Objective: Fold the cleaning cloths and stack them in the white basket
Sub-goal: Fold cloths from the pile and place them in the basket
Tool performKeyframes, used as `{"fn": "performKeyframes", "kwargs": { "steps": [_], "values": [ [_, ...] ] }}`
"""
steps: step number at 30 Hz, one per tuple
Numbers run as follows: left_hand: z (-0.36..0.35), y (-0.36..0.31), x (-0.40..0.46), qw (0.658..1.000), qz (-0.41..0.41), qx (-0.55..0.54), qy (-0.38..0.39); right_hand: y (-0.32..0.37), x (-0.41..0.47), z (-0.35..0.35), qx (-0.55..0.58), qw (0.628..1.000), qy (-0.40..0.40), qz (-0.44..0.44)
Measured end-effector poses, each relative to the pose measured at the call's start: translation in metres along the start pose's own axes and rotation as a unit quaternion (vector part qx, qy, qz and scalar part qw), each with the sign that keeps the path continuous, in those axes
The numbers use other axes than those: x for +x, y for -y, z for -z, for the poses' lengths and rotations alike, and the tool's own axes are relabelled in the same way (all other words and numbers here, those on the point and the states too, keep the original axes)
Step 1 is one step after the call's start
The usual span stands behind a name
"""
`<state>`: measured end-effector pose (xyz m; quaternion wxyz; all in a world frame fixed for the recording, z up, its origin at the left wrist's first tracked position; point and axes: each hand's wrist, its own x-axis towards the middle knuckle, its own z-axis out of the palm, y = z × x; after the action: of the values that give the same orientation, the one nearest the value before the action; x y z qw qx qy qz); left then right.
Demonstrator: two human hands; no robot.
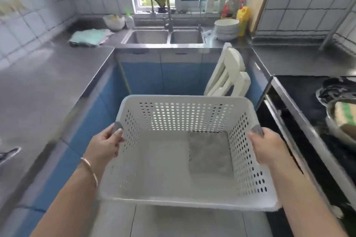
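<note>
With fingers point(115, 136) curled round the grey grips on the two short sides, holding the white basket point(183, 98) up in the air, over the floor. Left hand point(107, 145) on the left grip, right hand point(267, 147) on the right grip, both wrapped tight and both full (no free hand for a cloth right now).

Biggest first: to the left, a long shiny steel counter point(48, 86), running away toward the sink point(148, 36). Then the basket, long side going left to right between the hands, tipped a little toward the person.

Next, the pile of cleaning cloths point(88, 37), pale green on top, lying on the steel counter just left of the sink. Far ahead and to the left of the basket, well apart from both hands, nearer the left hand than the right.

Smallest: one folded grey cloth point(210, 152), flat on the basket floor, near the back right corner.

Probably best to set the basket down on the left counter, close to the pile, before any more folding.
</note>
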<state>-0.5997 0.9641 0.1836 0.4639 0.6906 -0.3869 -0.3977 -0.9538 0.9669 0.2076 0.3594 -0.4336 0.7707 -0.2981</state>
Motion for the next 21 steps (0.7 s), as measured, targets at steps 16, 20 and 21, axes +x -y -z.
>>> {"fn": "performKeyframes", "kwargs": {
  "steps": [16, 20, 21],
  "values": [
    [0.249, 0.03, 0.155, 0.982, 0.077, -0.04, -0.165, 0.242, 0.08, -0.3, -0.071, 0.971, 0.178, 0.145],
    [0.283, 0.025, 0.191, 0.976, 0.097, -0.051, -0.19, 0.294, 0.096, -0.345, -0.083, 0.961, 0.198, 0.173],
    [0.29, 0.024, 0.201, 0.973, 0.105, -0.052, -0.201, 0.307, 0.102, -0.358, -0.092, 0.959, 0.201, 0.176]
  ]
}}
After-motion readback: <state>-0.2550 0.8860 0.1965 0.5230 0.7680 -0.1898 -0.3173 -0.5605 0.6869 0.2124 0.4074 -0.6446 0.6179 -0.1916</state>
